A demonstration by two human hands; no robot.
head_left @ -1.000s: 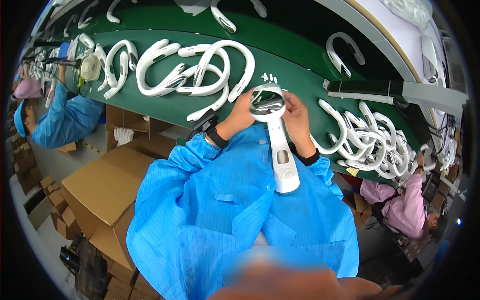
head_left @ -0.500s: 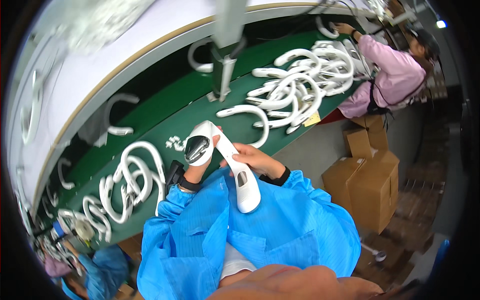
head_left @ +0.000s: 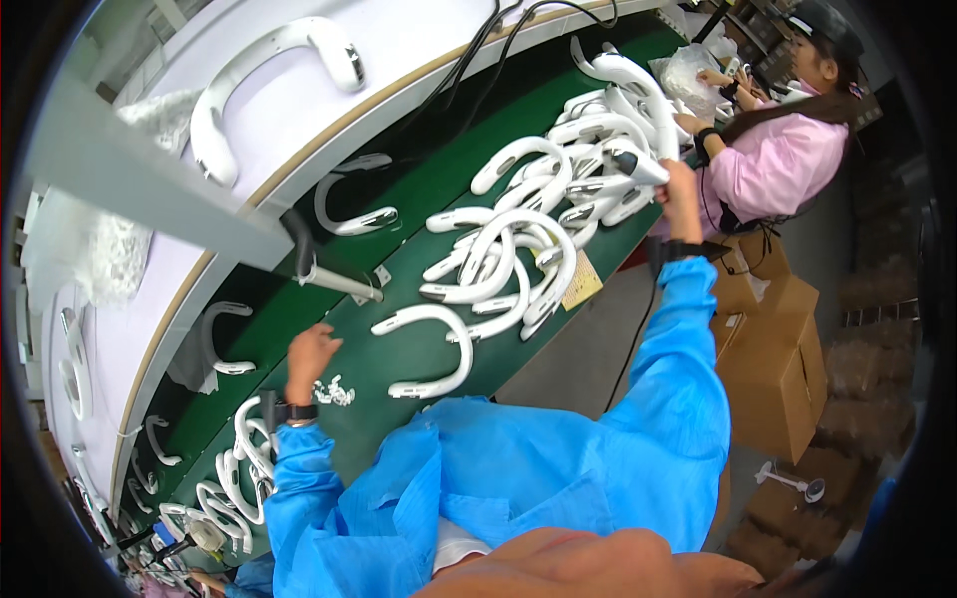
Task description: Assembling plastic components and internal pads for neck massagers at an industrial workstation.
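Note:
On the far right of the green table, my right hand [head_left: 680,199] is closed around one end of a white curved neck fan [head_left: 648,95], over the edge of a big pile. A dark glossy oval shows on the end beside my fingers. My left hand [head_left: 311,356] hovers over the left part of the table, fingers loosely bent and nothing seen in them. Just right of that wrist lie small white pieces [head_left: 336,391]. A single neck fan [head_left: 464,354] rests between my hands, its opening facing left. The piled neck fans [head_left: 518,234] overlap one another.
A white shelf [head_left: 399,60] with a neck fan on it runs above the table, held by a grey post [head_left: 179,179]. More neck fans [head_left: 234,488] lie at left. A co-worker in pink [head_left: 788,159] sits at far right, near cardboard boxes [head_left: 773,369].
My right hand has carried the neck fan from in front of my chest to the pile at far right. My left hand has let go of it and moved left. The view has shifted.

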